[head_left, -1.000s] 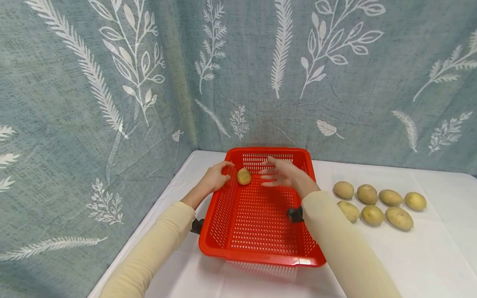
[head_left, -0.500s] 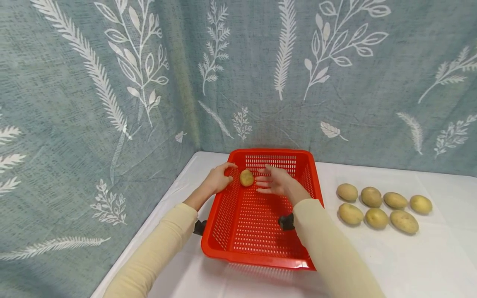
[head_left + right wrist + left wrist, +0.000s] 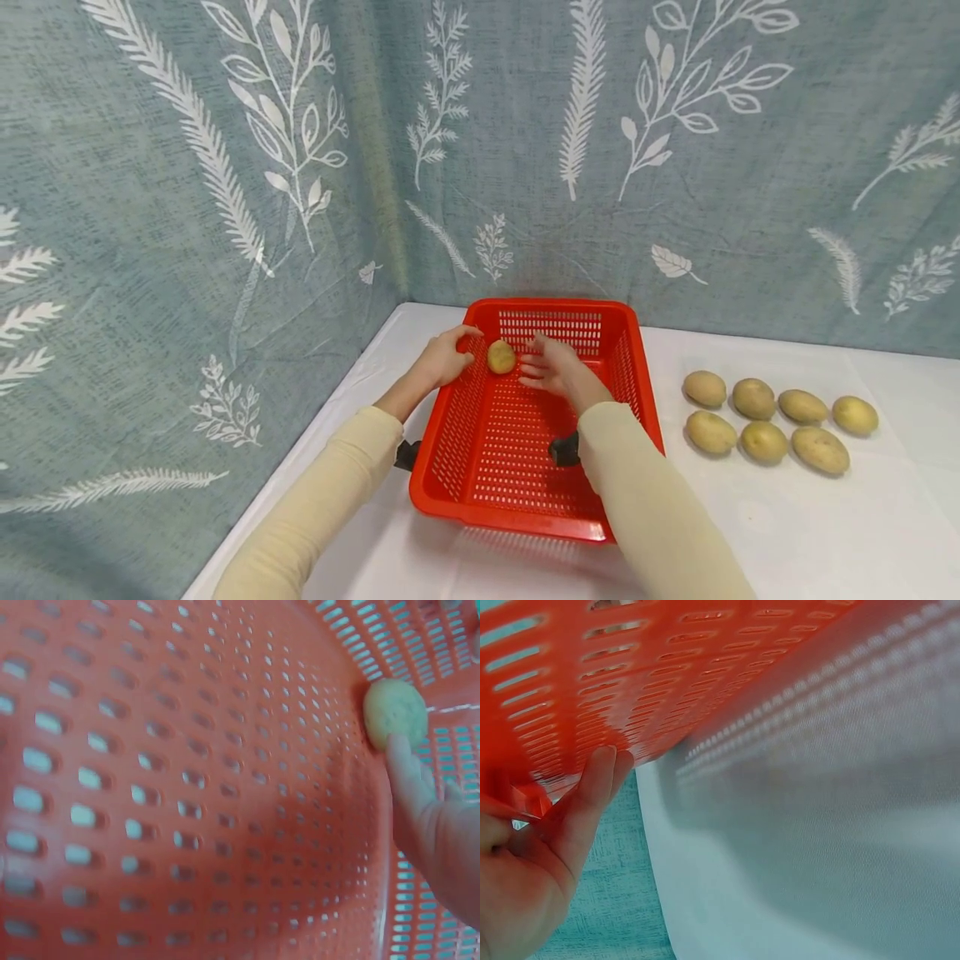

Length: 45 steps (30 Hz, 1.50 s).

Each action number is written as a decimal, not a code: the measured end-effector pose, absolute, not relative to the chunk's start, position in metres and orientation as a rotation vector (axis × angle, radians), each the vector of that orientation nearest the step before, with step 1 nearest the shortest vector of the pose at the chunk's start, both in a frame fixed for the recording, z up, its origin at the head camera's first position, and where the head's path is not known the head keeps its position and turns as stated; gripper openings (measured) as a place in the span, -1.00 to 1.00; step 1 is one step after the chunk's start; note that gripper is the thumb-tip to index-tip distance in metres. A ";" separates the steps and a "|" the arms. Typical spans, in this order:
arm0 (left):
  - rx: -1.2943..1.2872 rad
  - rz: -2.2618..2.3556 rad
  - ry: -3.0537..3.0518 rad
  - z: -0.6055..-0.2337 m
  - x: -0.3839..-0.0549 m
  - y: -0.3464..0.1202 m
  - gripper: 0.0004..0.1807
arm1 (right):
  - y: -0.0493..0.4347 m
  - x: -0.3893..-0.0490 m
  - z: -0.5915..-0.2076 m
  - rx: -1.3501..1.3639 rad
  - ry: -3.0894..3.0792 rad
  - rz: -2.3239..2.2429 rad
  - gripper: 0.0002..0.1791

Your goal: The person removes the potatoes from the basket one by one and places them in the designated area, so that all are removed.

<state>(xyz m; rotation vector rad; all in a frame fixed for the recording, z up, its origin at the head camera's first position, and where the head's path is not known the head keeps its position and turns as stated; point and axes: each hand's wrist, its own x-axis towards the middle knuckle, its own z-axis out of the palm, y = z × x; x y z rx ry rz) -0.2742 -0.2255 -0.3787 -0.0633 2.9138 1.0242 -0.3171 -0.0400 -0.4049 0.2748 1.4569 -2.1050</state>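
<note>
My left hand (image 3: 447, 357) grips the left rim of the red plastic basket (image 3: 510, 521). In the left wrist view, the straight fingers of that hand (image 3: 570, 847) lie along the outside of the slotted wall (image 3: 667, 667). One potato (image 3: 501, 357) lies in the far left corner of the basket. My right hand (image 3: 551, 367) is inside the basket just right of this potato, its fingers spread and pointing left, holding nothing. In the right wrist view, a fingertip of the right hand (image 3: 431, 814) overlaps the lower edge of the potato (image 3: 395, 714).
Several potatoes (image 3: 763, 442) lie in two rows on the white tablecloth (image 3: 810, 533), right of the basket. A blue-green leaf-patterned curtain (image 3: 525, 167) stands behind the table and along its left side. Black wrist gear (image 3: 564, 450) shows at my right sleeve.
My right hand has moved left and down, closer to the potato in the basket. The left hand keeps its hold on the rim. The head view has shifted slightly.
</note>
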 end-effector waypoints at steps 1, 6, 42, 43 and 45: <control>-0.066 1.025 2.914 -0.379 -0.274 -0.226 -0.54 | -0.042 -0.317 -0.406 0.292 1.455 -2.116 -0.47; -0.080 1.036 2.904 -0.381 -0.274 -0.228 -0.54 | -0.048 -0.317 -0.409 0.354 1.515 -2.128 -0.42; -0.079 1.044 2.913 -0.379 -0.275 -0.227 -0.58 | -0.076 -0.324 -0.417 0.110 1.818 -1.822 -0.40; -0.077 1.042 2.916 -0.379 -0.274 -0.228 -0.58 | -0.077 -0.323 -0.417 0.096 1.840 -1.807 -0.43; -0.078 1.047 2.915 -0.379 -0.274 -0.228 -0.58 | -0.080 -0.318 -0.413 0.087 1.880 -1.776 -0.50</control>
